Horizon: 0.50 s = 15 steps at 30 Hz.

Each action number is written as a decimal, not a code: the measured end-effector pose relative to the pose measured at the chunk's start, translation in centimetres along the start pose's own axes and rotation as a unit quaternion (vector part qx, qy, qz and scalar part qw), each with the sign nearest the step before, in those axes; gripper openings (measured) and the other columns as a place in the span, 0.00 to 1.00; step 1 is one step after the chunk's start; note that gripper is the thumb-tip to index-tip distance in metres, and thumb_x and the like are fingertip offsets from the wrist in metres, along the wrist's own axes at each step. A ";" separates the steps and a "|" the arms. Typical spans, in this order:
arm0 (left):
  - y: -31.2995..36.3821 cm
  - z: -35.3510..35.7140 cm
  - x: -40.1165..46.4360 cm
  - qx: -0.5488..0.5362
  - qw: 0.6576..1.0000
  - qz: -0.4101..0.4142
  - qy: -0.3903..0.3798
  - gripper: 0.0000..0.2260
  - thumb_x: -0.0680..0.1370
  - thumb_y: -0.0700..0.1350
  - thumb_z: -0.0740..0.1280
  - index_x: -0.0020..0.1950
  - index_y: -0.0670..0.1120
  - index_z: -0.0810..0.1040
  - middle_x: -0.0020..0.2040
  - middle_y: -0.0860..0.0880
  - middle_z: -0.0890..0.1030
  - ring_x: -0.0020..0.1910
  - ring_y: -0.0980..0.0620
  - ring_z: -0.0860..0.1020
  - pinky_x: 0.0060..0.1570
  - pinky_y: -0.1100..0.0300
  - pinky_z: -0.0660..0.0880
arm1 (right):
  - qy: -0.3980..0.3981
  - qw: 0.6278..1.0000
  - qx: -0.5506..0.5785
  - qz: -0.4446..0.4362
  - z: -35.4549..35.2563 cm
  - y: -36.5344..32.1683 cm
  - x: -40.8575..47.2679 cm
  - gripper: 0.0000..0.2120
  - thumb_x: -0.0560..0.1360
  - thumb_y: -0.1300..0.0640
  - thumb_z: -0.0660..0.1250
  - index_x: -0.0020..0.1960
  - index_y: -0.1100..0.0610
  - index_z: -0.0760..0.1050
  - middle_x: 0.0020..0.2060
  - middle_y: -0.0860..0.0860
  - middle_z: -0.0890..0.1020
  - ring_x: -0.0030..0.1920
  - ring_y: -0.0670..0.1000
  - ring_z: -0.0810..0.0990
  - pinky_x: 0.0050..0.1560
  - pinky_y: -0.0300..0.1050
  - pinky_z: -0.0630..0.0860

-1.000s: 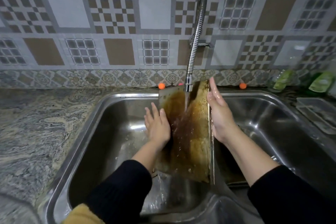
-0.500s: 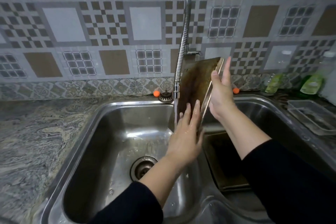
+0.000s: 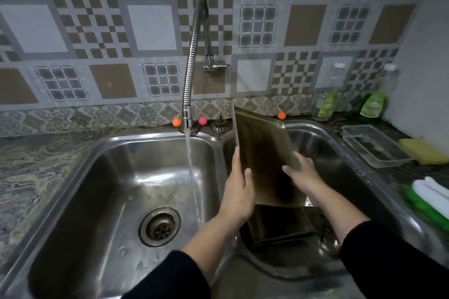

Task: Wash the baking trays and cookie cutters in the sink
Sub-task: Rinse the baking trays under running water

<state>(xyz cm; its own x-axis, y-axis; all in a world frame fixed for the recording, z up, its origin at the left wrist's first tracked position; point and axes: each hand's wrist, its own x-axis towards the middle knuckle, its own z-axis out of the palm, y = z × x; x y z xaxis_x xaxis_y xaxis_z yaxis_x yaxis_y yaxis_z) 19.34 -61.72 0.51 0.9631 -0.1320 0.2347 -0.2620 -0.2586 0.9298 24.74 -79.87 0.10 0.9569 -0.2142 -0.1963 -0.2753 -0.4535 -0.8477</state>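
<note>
A stained brown baking tray (image 3: 261, 150) stands tilted on end over the right basin (image 3: 340, 177) of a steel double sink. My left hand (image 3: 239, 187) grips its left edge, thumb on the front face. My right hand (image 3: 301, 172) holds its right edge lower down. Another dark tray (image 3: 279, 223) lies flat on the bottom of the right basin beneath it. The flexible tap (image 3: 192, 68) runs water into the left basin (image 3: 97, 189), where the drain (image 3: 159, 226) is bare. No cookie cutters show.
A clear plastic container (image 3: 374, 148), a yellow sponge (image 3: 422, 150) and a green and white cloth (image 3: 427, 199) lie on the counter to the right. Two green soap bottles (image 3: 371, 104) stand against the tiled wall. Marbled counter (image 3: 31, 172) stretches left.
The tray has moved from under the running water in the left basin over to the right basin and dropped lower. My left hand has shifted from its face to its left edge.
</note>
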 end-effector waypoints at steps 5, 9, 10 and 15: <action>-4.0 -0.1 -0.1 0.409 0.883 -0.194 -0.124 0.32 0.82 0.56 0.51 0.78 0.47 0.39 0.78 0.47 0.35 0.77 0.48 0.36 0.74 0.43 0.41 | -0.008 0.994 -0.102 0.044 -2.4 4.8 0.3 0.35 0.75 0.56 0.69 0.76 0.51 0.55 0.74 0.50 0.56 0.69 0.57 0.66 0.65 0.54 0.69; -5.5 -0.1 -1.0 0.442 0.862 -0.221 -0.109 0.34 0.82 0.55 0.53 0.78 0.44 0.36 0.78 0.47 0.34 0.78 0.49 0.38 0.74 0.42 0.41 | -0.025 0.978 -0.195 0.070 -1.8 7.1 1.3 0.38 0.73 0.54 0.70 0.77 0.50 0.52 0.75 0.49 0.53 0.70 0.56 0.66 0.66 0.54 0.70; -5.8 0.0 -1.1 0.450 0.863 -0.211 -0.094 0.33 0.82 0.54 0.52 0.78 0.44 0.37 0.78 0.47 0.35 0.78 0.50 0.39 0.75 0.43 0.41 | -0.033 0.975 -0.206 0.073 -1.4 7.4 1.6 0.39 0.73 0.55 0.70 0.77 0.51 0.52 0.75 0.49 0.52 0.71 0.56 0.64 0.67 0.54 0.69; -6.3 0.0 -1.1 0.469 0.859 -0.191 -0.076 0.31 0.82 0.54 0.50 0.78 0.45 0.37 0.78 0.49 0.36 0.78 0.52 0.39 0.74 0.45 0.38 | -0.073 0.962 -0.246 0.092 0.8 8.3 3.2 0.41 0.74 0.56 0.69 0.78 0.51 0.48 0.77 0.50 0.47 0.73 0.58 0.60 0.67 0.50 0.67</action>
<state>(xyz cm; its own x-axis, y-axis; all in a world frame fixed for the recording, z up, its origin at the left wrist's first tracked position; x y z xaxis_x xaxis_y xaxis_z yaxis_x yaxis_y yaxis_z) 19.97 -59.97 -5.60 0.9892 0.0290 -0.1437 0.0683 -0.9587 0.2763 25.61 -83.60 -8.00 0.8805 -0.2221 -0.4188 -0.4176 -0.7815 -0.4635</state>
